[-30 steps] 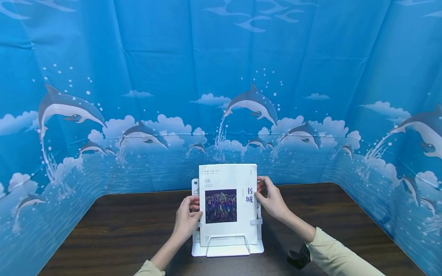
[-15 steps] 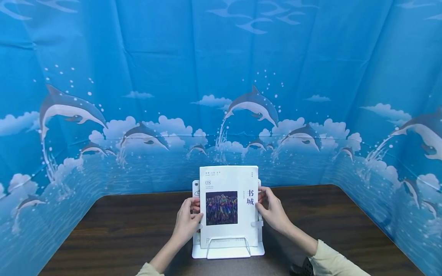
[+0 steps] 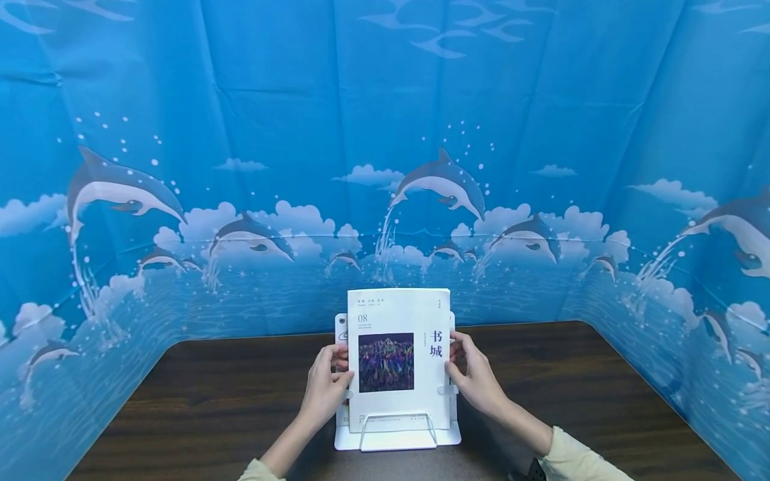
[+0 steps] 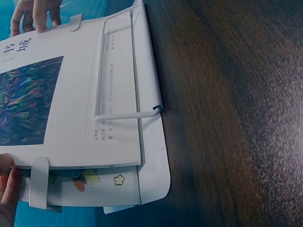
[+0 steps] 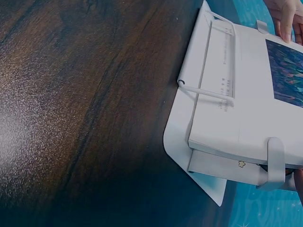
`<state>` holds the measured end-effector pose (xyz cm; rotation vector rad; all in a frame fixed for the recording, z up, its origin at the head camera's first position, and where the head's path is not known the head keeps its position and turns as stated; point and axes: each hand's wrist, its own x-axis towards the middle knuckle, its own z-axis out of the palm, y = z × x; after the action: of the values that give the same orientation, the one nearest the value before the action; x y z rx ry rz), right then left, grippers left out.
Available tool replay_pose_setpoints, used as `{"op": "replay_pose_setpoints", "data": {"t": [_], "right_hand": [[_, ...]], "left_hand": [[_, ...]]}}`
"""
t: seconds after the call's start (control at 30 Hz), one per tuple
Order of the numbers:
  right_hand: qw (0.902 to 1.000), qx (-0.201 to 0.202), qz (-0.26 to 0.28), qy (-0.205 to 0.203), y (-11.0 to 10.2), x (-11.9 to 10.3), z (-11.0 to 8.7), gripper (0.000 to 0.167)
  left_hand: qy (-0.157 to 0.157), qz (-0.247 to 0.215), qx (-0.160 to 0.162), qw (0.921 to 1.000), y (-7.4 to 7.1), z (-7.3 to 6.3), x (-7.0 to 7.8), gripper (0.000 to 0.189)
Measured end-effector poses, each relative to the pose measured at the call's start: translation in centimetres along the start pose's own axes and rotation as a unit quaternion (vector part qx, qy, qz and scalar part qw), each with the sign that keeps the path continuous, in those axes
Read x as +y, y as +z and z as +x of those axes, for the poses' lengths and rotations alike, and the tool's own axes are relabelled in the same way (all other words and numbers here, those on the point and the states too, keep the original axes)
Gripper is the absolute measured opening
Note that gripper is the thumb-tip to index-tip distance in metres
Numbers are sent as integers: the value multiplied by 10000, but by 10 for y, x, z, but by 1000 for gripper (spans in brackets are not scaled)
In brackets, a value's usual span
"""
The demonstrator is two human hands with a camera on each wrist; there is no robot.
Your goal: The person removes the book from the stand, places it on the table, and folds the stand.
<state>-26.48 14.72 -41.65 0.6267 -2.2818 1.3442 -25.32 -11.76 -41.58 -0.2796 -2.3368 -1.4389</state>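
Note:
A white book [image 3: 391, 310] with a dark, colourful square picture stands tilted back on a white book stand [image 3: 345, 441]. My left hand [image 3: 325, 381] holds its left edge, thumb at the front and fingers behind. Opposite it, my right hand [image 3: 478, 381] pinches the right edge in the same way, lower fingers partly hidden. A wire bar [image 4: 99, 75] crosses the bottom of the cover in the left wrist view. Side clips, one a white clip [image 5: 275, 163] in the right wrist view, overlap the book's edges. Behind the book shows a light board with printed drawings [image 4: 94, 189].
The stand sits on a dark wood-grain table [image 3: 228, 401]. A blue curtain with dolphins [image 3: 271, 133] hangs around the back and sides. A black object [image 3: 537, 471] shows by the right sleeve [image 3: 577, 457].
My right hand has slid a little down the book's right edge, and its forearm has lowered. The left hand keeps its place at the left edge. Book and stand stay put.

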Motion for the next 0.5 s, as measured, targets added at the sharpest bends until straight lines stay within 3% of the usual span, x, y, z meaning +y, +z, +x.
{"op": "replay_pose_setpoints", "data": {"t": [0.2, 0.5], "right_hand": [[10000, 8, -80, 3, 1, -1, -2, 47], [9986, 0, 21, -531, -5, -31, -4, 43]], "left_hand": [[-23, -265, 113, 9996, 0, -1, 0, 37], [-368, -805, 185, 9959, -5, 0, 2, 38]]}}
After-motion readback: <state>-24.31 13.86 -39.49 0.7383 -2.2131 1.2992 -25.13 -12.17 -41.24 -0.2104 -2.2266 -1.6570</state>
